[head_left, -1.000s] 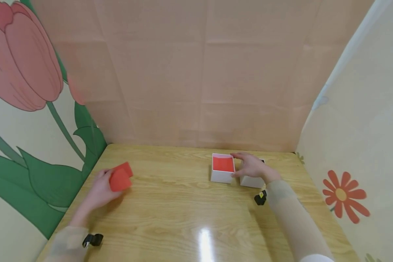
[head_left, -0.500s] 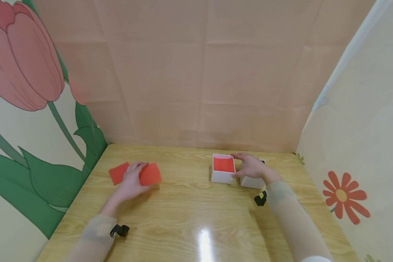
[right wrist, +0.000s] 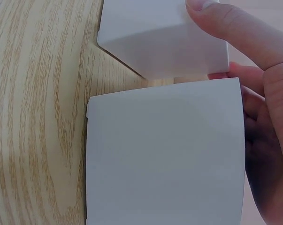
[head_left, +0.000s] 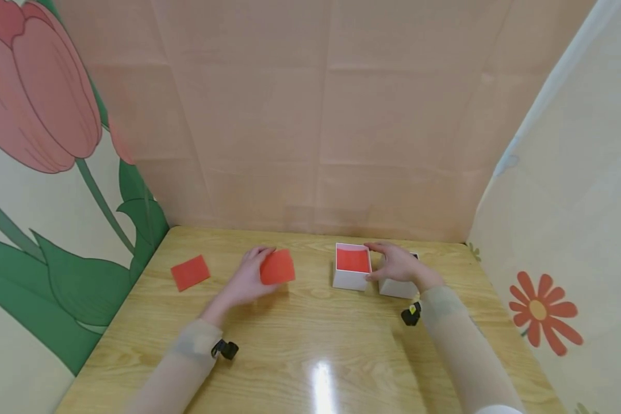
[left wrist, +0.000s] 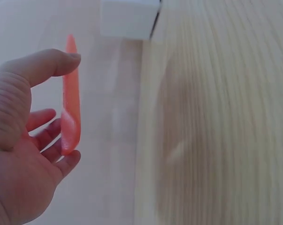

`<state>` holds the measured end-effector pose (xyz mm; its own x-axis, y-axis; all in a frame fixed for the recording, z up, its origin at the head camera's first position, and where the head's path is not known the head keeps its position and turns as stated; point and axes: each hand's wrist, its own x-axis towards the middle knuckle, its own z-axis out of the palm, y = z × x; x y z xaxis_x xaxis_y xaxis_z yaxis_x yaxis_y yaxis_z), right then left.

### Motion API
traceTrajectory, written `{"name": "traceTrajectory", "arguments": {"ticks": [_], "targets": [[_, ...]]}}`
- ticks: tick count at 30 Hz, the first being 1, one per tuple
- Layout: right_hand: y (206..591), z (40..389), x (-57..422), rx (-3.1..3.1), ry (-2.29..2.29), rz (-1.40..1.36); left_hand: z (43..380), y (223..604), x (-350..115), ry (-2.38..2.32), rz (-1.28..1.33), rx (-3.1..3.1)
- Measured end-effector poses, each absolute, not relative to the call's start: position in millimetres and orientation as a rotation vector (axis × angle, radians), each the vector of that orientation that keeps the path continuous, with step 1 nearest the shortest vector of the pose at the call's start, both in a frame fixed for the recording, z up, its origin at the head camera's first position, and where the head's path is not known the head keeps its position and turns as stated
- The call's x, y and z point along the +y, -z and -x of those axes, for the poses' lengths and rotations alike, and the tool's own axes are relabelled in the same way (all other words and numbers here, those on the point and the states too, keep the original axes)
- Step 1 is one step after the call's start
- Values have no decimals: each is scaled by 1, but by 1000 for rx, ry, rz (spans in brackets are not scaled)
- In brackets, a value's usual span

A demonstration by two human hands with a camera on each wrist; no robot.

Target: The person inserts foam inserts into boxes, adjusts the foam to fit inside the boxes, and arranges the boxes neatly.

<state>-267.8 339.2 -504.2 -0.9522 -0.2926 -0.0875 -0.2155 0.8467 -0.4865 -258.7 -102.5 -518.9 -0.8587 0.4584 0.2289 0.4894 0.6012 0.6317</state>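
My left hand (head_left: 248,279) holds a red card (head_left: 277,267) above the table, left of the boxes. In the left wrist view this card (left wrist: 71,101) appears nearly edge-on between thumb and fingers. Another red card (head_left: 190,273) lies flat at the table's left. Toward the right stands an open-topped white box (head_left: 349,280) with red cards (head_left: 353,260) inside. My right hand (head_left: 401,264) grips that box by its right side, thumb at the front corner and a finger at the back. The right wrist view shows my thumb (right wrist: 235,21) against the white box (right wrist: 164,44).
A second white box (head_left: 397,287) stands just right of the first, partly hidden under my right hand. The wooden table (head_left: 300,328) ends at a plain backdrop (head_left: 269,126) behind, with a flower-printed panel (head_left: 36,115) on the left and another panel (head_left: 564,201) right.
My left hand has carried its red card rightward toward the boxes, leaving the other red card on the table at the left. My right hand and both boxes have stayed put.
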Motion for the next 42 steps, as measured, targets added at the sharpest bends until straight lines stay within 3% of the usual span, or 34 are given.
{"name": "traceTrajectory", "arguments": {"ticks": [20, 42], "targets": [[501, 270, 339, 2856, 773, 400, 282, 496, 35, 1080, 1192, -2670], [504, 267, 339, 2864, 778, 447, 307, 508, 78, 1000, 1216, -2810]]}}
